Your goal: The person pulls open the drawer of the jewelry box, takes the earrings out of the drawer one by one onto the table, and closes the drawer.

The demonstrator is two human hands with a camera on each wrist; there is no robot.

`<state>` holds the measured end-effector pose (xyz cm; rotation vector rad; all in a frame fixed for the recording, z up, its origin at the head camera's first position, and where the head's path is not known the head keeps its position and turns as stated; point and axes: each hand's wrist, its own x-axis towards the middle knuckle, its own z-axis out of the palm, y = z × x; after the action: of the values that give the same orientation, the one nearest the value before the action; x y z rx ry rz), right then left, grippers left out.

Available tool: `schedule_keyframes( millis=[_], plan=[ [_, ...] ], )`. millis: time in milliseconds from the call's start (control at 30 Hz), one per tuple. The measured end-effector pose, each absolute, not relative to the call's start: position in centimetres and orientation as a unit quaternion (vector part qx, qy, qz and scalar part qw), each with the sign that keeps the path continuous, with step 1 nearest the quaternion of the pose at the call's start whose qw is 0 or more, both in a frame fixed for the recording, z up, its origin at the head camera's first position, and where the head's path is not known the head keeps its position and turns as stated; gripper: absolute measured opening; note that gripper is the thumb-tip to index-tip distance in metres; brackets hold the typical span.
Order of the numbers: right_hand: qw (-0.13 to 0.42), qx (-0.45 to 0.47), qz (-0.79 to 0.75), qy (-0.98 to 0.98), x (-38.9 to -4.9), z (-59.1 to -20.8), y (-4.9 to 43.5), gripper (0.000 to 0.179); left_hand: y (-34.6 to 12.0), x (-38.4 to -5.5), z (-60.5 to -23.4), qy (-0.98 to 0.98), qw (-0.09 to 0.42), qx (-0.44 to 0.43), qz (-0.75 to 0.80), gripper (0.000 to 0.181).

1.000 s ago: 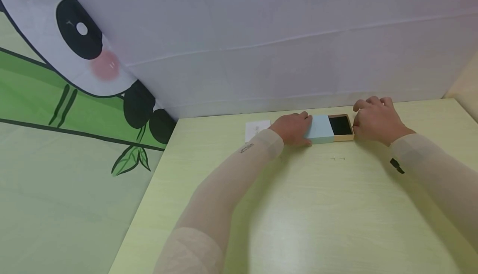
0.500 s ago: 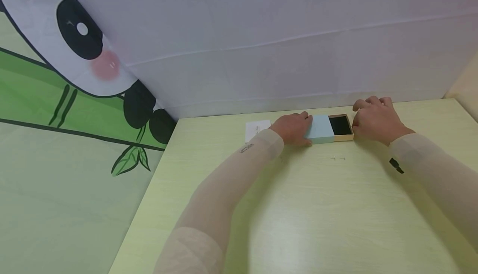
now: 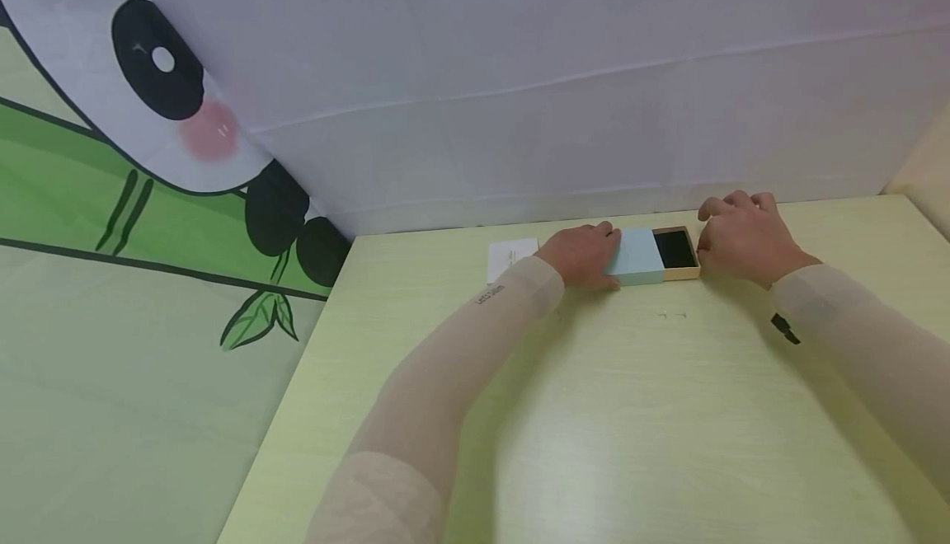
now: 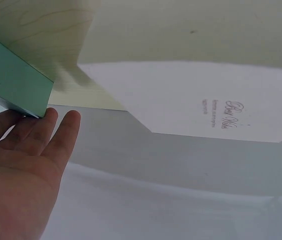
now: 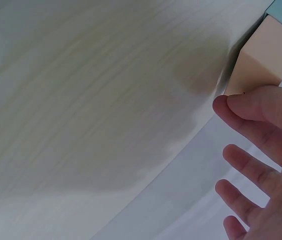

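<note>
A light blue slide-out gift box (image 3: 640, 254) lies near the table's back edge. Its tan drawer (image 3: 680, 274) with a black lining sticks out of the sleeve to the right. My left hand (image 3: 582, 255) holds the sleeve's left end, the thumb along the front side and the fingers toward the back. At the drawer's right end is my right hand (image 3: 745, 239). The right wrist view has its thumb and index fingertips together at the drawer's end wall (image 5: 263, 50), while the other fingers spread loosely. Whether something thin lies between those tips is hidden.
A white card (image 3: 506, 257) with printed script lies left of the box, partly behind my left wrist. Two tiny shiny items (image 3: 671, 315) lie in front of the box on the pale wooden table (image 3: 631, 429). A white cloth (image 3: 534, 148) hangs behind the table.
My right hand and the drawer's end have shifted very slightly left, so a little less of the drawer shows. The left hand and the sleeve have stayed in place.
</note>
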<state>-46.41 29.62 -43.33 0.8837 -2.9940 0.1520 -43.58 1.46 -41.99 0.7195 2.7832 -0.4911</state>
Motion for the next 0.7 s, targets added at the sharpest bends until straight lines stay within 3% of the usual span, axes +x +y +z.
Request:
schedule_keyframes(
  millis=[700],
  plan=[
    [0.009,0.295,0.052,-0.954,-48.6,-43.6,29.3,0.019,1.7,-44.8,-42.2,0.953,0.104,0.234,-0.162,0.095]
  ],
)
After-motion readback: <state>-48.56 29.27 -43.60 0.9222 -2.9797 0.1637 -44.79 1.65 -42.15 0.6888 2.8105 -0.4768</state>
